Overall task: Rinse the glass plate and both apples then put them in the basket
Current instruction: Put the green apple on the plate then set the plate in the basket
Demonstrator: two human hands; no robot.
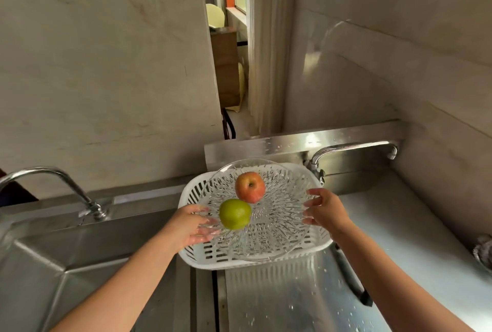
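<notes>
1. Your left hand [193,225] sits at the near-left rim of the glass plate [269,227], fingers curled under and around the edge; seen through the glass, it appears to grip the rim.
2. Your right hand [323,210] is at the plate's right rim with fingers spread and loosely curved. It touches or nearly touches the edge, but I cannot tell whether it truly grips.
3. The plate lies inside the white slatted basket [197,254], nearly filling it, and looks level or slightly tilted.
4. Both apples ride on the plate: the green apple [235,214] toward the near-left, just beside your left hand, and the red apple [250,187] farther back, the two touching or nearly so.
5. The basket rests on the steel worktop [292,299] between two sink basins, with one faucet [53,187] at far left and another faucet [354,150] at far right. Droplets speckle the steel near you.
6. My reading: this is the closing step, with plate and fruit already in the basket.
7. The next move calls for easing your fingers out from under the rim slowly, keeping the plate flat so neither apple rolls off, then lifting both hands clear.
</notes>
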